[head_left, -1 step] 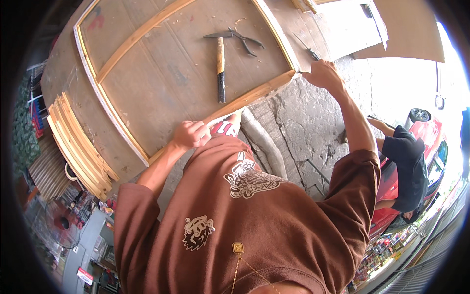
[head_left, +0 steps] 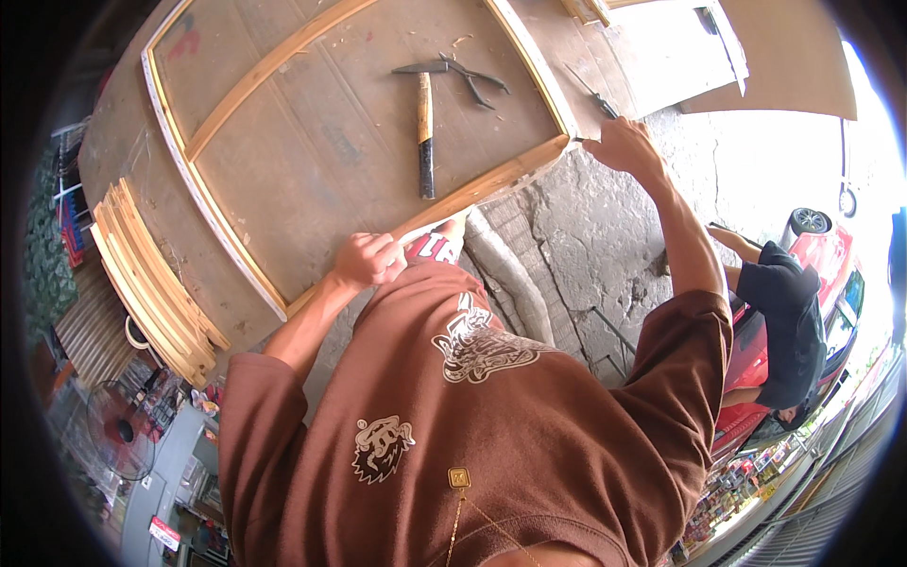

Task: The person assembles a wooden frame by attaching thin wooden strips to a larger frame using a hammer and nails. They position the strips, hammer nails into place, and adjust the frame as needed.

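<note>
A large wooden frame (head_left: 236, 90) with a diagonal brace lies on a brown board table (head_left: 331, 161). My left hand (head_left: 368, 260) is closed on the frame's near rail (head_left: 491, 181), beside a white and red piece of cloth (head_left: 439, 244). My right hand (head_left: 619, 146) reaches out to the frame's near right corner, fingers pinched on its edge. Inside the frame lie a hammer (head_left: 425, 123) with a wooden handle and a pair of pliers (head_left: 477, 80), both beyond my hands.
A stack of wooden slats (head_left: 151, 283) lies at the table's left end. A small dark tool (head_left: 600, 102) rests past the right corner. Cracked concrete floor (head_left: 605, 246) is below. A person in a black shirt (head_left: 784, 312) bends beside a red car (head_left: 836, 269) at the right. A fan (head_left: 118, 430) stands lower left.
</note>
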Demonstrator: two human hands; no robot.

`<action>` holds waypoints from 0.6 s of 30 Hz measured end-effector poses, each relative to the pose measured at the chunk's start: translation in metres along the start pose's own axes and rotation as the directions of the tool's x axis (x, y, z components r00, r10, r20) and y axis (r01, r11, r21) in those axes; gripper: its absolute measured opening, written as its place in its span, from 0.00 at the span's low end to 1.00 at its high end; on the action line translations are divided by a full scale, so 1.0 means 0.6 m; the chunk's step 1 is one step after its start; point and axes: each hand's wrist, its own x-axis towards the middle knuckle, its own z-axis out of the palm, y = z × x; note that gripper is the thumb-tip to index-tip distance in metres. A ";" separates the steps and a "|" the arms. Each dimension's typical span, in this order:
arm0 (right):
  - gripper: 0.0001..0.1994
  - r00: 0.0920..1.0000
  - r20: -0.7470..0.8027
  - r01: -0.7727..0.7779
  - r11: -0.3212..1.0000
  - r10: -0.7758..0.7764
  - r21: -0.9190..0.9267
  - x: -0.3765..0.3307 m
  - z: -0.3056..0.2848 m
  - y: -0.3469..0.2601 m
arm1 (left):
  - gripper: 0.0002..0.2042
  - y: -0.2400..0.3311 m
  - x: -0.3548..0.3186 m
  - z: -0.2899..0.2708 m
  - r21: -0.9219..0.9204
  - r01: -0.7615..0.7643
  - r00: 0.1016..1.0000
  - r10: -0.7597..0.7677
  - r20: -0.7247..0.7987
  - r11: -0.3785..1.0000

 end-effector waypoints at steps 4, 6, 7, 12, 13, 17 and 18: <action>0.27 0.984 0.153 -0.139 0.945 0.096 0.297 -0.014 0.036 0.040 | 0.06 0.001 0.006 -0.002 0.023 0.005 1.000 -0.005 -0.005 1.000; 0.30 0.994 0.058 -0.105 0.850 0.088 0.517 -0.024 0.108 0.075 | 0.06 0.002 0.009 0.000 0.034 0.007 1.000 -0.007 -0.010 0.999; 0.30 0.994 0.005 -0.092 0.780 0.114 0.619 -0.026 0.150 0.080 | 0.06 0.000 0.006 0.003 0.036 0.008 1.000 -0.008 -0.008 0.999; 0.28 0.886 -0.251 0.025 0.500 0.390 0.866 -0.053 0.221 0.000 | 0.06 0.000 0.006 0.001 -0.009 0.013 1.000 -0.013 -0.002 1.000; 0.27 0.852 -0.323 0.062 0.531 0.413 0.845 -0.049 0.237 -0.008 | 0.05 0.000 0.007 0.000 -0.017 0.012 1.000 -0.012 -0.004 1.000; 0.24 0.758 -0.466 0.185 0.535 0.456 0.824 -0.062 0.263 -0.051 | 0.07 -0.002 0.005 0.005 -0.018 0.002 0.999 -0.003 -0.035 1.000; 0.24 0.743 -0.490 0.225 0.520 0.456 0.824 -0.068 0.272 -0.060 | 0.08 -0.002 0.006 0.004 -0.010 -0.009 0.999 0.008 -0.035 1.000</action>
